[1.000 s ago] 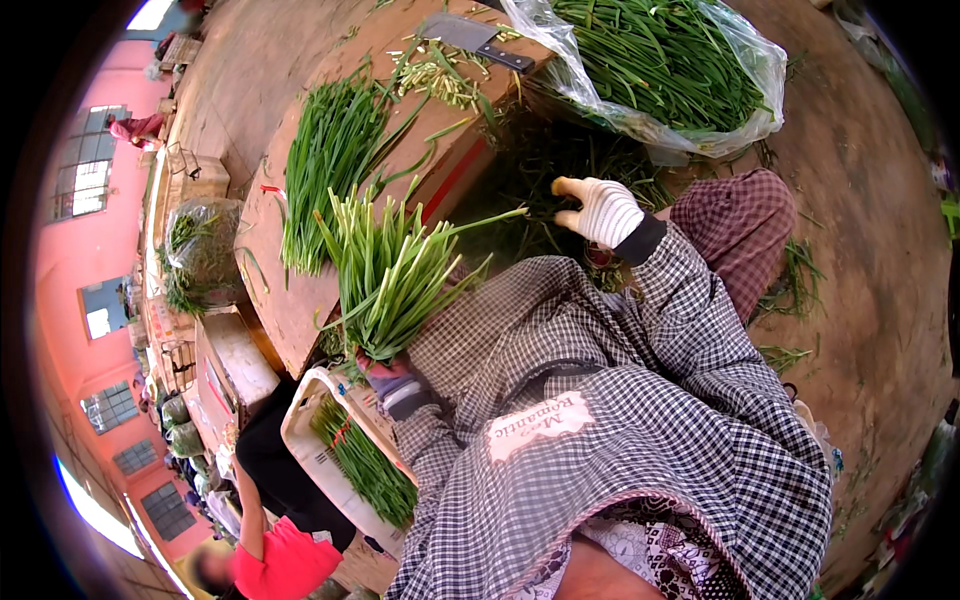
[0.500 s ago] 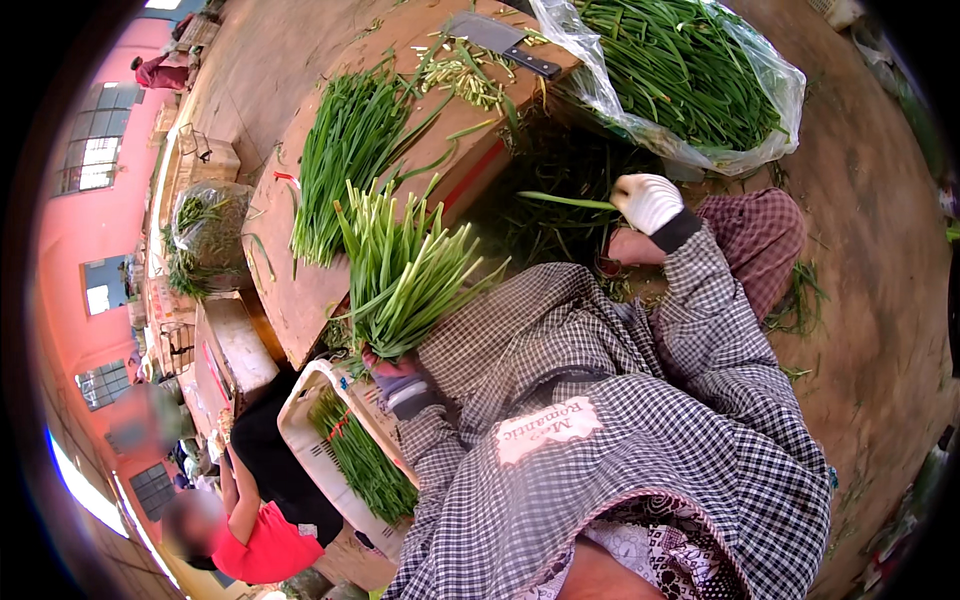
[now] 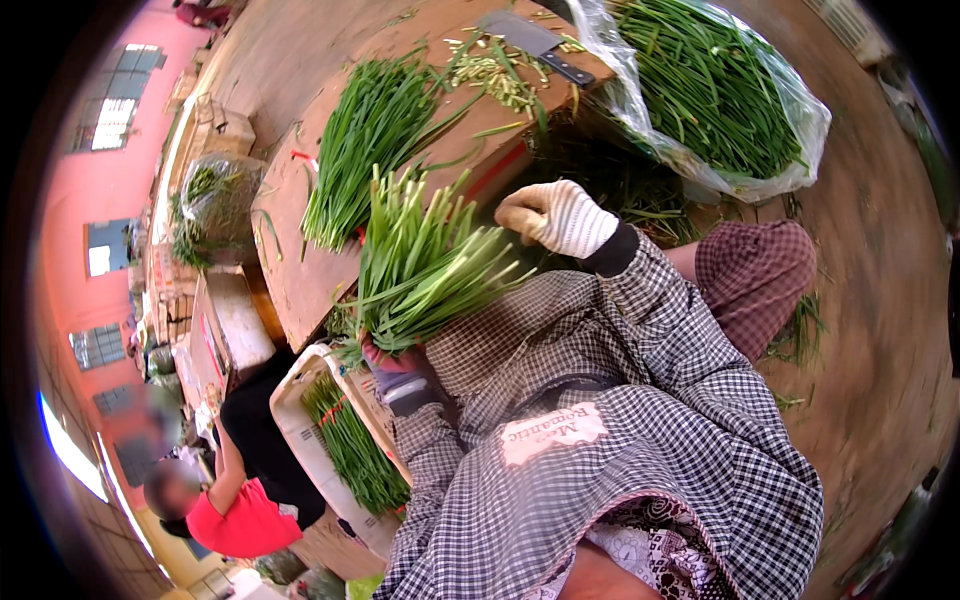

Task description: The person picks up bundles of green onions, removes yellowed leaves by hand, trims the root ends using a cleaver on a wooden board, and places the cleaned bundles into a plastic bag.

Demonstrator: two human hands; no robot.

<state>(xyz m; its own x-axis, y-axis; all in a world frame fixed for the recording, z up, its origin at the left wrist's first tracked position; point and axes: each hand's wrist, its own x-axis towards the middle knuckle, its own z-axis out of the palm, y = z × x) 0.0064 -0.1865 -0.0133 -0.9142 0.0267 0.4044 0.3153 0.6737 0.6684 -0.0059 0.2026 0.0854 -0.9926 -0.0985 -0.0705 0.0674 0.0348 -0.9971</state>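
Observation:
My left hand [image 3: 390,365], in a purple glove, is closed around the lower part of a bunch of garlic chives [image 3: 425,265]. The pale cut ends of the stems fan out upward and to the right. Just right of those stems is my right hand [image 3: 560,218], in a white striped glove. Its fingers are curled together, and nothing shows in them. A second pile of green chives [image 3: 370,140] lies on the brown board [image 3: 290,290] beyond the held bunch. A cleaver [image 3: 540,45] rests at the board's far right corner beside trimmed stem ends [image 3: 495,75].
A clear plastic bag [image 3: 690,165] full of chives stands at the far right. Near my left arm is a white crate [image 3: 290,400] holding chives tied with a red band. Loose leaves [image 3: 640,205] lie on the floor below the board. A person in red [image 3: 240,515] sits at left.
My right hand has moved left toward the bunch, and the single leaf it held is no longer in view. My left hand still grips the bunch; the whole view has shifted slightly.

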